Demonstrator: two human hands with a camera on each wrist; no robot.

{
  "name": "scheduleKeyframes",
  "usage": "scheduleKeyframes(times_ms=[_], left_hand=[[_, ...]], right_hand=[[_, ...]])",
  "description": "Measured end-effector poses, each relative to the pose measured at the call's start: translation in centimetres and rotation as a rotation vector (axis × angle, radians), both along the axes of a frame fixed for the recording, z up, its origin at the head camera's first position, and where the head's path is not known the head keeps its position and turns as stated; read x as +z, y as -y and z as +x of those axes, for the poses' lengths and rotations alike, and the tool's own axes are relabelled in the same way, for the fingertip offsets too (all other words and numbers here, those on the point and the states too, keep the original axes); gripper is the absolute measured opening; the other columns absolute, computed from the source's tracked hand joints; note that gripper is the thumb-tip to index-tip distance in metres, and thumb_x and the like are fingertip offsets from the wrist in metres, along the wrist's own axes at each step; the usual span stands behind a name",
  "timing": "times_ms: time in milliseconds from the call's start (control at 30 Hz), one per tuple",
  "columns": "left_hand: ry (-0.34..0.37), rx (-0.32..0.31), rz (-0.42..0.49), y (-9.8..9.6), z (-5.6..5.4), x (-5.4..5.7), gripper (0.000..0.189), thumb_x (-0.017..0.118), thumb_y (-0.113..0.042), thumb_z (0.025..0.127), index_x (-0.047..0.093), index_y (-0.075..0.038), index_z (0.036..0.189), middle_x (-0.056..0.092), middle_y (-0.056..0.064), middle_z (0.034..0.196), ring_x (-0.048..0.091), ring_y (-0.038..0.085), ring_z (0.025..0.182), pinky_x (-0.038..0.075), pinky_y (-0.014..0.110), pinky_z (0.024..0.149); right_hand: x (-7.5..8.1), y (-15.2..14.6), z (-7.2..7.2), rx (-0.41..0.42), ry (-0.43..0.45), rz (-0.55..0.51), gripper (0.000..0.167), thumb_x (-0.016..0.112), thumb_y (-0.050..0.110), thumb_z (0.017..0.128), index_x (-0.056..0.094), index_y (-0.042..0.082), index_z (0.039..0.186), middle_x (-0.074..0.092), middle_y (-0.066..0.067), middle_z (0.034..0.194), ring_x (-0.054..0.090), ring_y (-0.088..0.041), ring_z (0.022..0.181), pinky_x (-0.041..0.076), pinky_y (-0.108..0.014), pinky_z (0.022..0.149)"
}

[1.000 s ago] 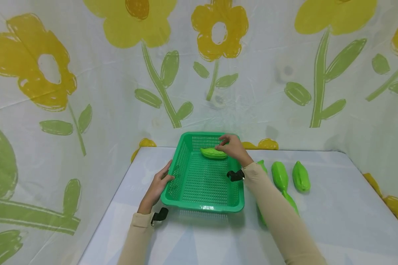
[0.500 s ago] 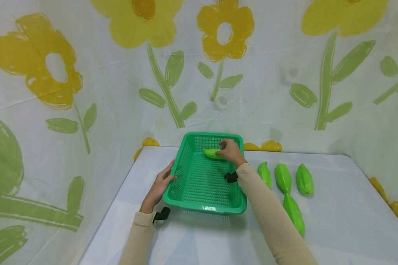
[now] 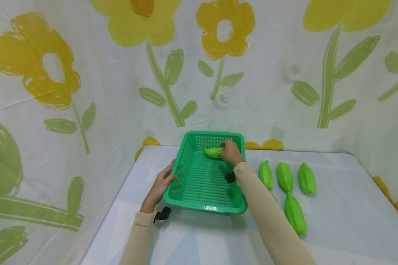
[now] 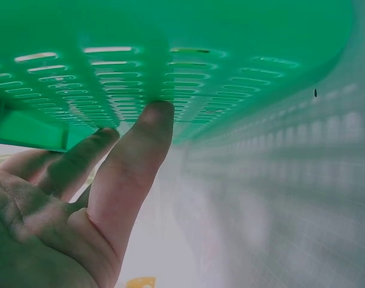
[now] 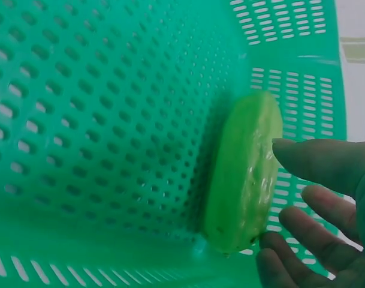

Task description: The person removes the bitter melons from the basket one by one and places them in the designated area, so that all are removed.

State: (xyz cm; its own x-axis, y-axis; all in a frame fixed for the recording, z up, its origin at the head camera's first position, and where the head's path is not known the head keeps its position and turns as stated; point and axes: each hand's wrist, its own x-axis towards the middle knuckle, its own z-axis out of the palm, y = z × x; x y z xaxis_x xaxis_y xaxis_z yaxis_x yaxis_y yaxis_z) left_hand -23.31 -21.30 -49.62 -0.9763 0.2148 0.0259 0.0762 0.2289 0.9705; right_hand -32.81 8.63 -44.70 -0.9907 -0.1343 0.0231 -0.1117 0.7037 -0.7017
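In the head view a green plastic basket (image 3: 205,208) stands on the table, and a ridged bright green bitter melon (image 3: 213,152) lies inside along its far wall. My left hand (image 3: 158,187) is at the basket's left side. In the left wrist view its fairly straight fingers (image 4: 137,159) touch the slotted wall from outside. My right hand (image 3: 231,152) reaches into the far right corner, over the right end of the bitter melon. The right wrist view has the thumb tip right at the bitter melon (image 5: 245,177), with the other fingers spread loosely beside it, not wrapped round it.
Right of the basket lie several more green vegetables: a bumpy one (image 3: 265,175), one narrowed at the middle (image 3: 295,213) and a short ridged one (image 3: 307,178). Another is mostly hidden by the right sleeve (image 3: 268,217). A flower-printed cloth (image 3: 268,73) hangs behind the table.
My right hand has come down from above the bitter melon to its right end. The bitter melon stays by the far wall. My left hand keeps its place at the basket.
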Motion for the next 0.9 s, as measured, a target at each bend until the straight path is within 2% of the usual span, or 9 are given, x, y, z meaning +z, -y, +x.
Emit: scheduleKeyframes(times_ms=[200, 400, 633, 900], left_hand=[[0.001, -0.005, 0.01, -0.12, 0.11, 0.01, 0.072, 0.051, -0.013, 0.101, 0.021, -0.021, 0.167, 0.021, 0.008, 0.174, 0.017, 0.034, 0.162, 0.021, 0.06, 0.128], [0.005, -0.005, 0.025, -0.1, 0.12, -0.12, 0.073, 0.051, -0.012, 0.101, 0.021, -0.019, 0.167, 0.025, 0.009, 0.172, 0.019, 0.033, 0.161, 0.024, 0.06, 0.127], [0.007, -0.009, 0.034, -0.12, 0.18, -0.05, 0.073, 0.051, -0.011, 0.101, 0.02, -0.019, 0.167, 0.025, 0.008, 0.172, 0.018, 0.031, 0.162, 0.022, 0.058, 0.128], [0.009, -0.009, 0.032, -0.11, 0.31, 0.21, 0.073, 0.051, -0.012, 0.101, 0.021, -0.024, 0.166, 0.024, 0.008, 0.172, 0.017, 0.03, 0.162, 0.023, 0.057, 0.128]], right_hand=[[0.31, 0.13, -0.06, -0.015, 0.037, 0.062, 0.05, 0.069, 0.003, 0.095, 0.057, -0.006, 0.143, 0.057, -0.024, 0.148, 0.054, -0.042, 0.138, 0.052, -0.053, 0.107], [0.08, 0.13, -0.2, 0.018, 0.084, 0.135, 0.054, 0.067, 0.002, 0.096, 0.051, -0.005, 0.148, 0.053, -0.024, 0.152, 0.052, -0.043, 0.14, 0.053, -0.052, 0.107], [-0.12, 0.17, -0.46, 0.049, 0.058, 0.196, 0.052, 0.064, -0.002, 0.095, 0.053, -0.007, 0.146, 0.053, -0.026, 0.151, 0.049, -0.044, 0.142, 0.049, -0.053, 0.112], [-0.33, 0.24, -0.58, 0.067, 0.038, 0.247, 0.05, 0.065, -0.003, 0.094, 0.056, -0.007, 0.143, 0.053, -0.027, 0.149, 0.046, -0.043, 0.144, 0.048, -0.052, 0.113]])
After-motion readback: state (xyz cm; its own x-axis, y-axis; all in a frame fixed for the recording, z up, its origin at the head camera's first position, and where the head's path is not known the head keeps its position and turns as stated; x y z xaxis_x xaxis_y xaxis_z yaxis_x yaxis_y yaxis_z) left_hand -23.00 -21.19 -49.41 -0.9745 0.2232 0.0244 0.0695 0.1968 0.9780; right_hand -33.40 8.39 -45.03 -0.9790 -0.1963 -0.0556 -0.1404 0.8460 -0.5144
